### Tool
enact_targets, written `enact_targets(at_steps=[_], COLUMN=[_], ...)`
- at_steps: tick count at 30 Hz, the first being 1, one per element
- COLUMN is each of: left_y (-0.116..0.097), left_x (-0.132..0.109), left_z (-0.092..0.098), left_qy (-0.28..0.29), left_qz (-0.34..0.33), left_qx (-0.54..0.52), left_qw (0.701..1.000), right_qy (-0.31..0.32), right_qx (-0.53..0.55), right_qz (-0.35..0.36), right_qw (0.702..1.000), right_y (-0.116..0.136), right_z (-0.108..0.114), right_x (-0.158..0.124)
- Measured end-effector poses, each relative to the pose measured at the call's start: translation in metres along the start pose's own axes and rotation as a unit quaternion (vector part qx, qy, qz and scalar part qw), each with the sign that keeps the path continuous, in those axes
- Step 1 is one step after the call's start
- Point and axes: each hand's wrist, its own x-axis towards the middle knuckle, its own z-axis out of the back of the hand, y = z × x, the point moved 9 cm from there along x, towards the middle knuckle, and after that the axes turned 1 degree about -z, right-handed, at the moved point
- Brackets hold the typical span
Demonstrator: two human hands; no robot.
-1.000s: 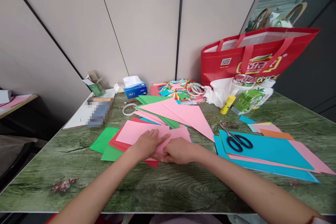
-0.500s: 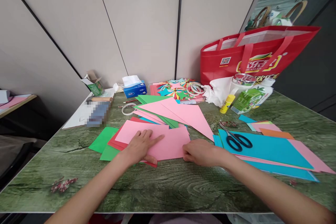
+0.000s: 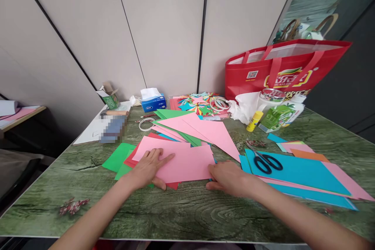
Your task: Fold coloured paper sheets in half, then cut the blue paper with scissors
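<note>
My left hand (image 3: 149, 168) lies over a pink paper sheet (image 3: 187, 163), its fingers spread and the thumb near the sheet's lower edge. At the right edge of that sheet is my right hand (image 3: 227, 177), fingers bent against the edge and thumb apart below the corner. Red paper (image 3: 173, 185) and green paper (image 3: 115, 157) stick out from under the pink. Just behind, pink triangular pieces (image 3: 202, 129) overlap green paper (image 3: 167, 114). Right of my right hand, black-handled scissors (image 3: 267, 163) rest on a stack of blue paper (image 3: 307, 170).
A yellow glue stick (image 3: 254, 121), a green carton (image 3: 274, 118) and a red bag (image 3: 249, 82) stand at the back right. Behind the papers are a tissue pack (image 3: 154, 103), paper stars (image 3: 199, 107) and a tape roll (image 3: 146, 124). A hammer (image 3: 114, 113) lies far left.
My right thumb has come apart from the fingers at the sheet's corner, where the hand was closed before. My left hand stays spread on the pink sheet. The view has tilted slightly.
</note>
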Motion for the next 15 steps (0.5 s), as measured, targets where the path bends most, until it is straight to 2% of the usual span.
enact_targets(at_steps=[6, 9, 12, 15], left_y=[0.011, 0.016, 0.022, 0.032], left_x=[-0.004, -0.010, -0.014, -0.016], left_z=[-0.004, 0.001, 0.012, 0.025], left_qy=[-0.041, -0.050, -0.067, -0.111], left_qz=[-0.018, -0.002, 0.011, 0.010], left_qx=[-0.083, -0.160, -0.259, -0.350], left_qw=[0.996, 0.986, 0.963, 0.930], right_qy=[-0.091, -0.167, -0.254, -0.306], right_qx=[0.064, 0.100, 0.096, 0.042], right_qz=[0.013, 0.066, 0.111, 0.132], right_qw=[0.994, 0.979, 0.956, 0.942], right_y=[-0.013, -0.010, 0.000, 0.016], right_z=[-0.002, 0.008, 0.018, 0.014], right_x=[-0.005, -0.014, -0.023, -0.022])
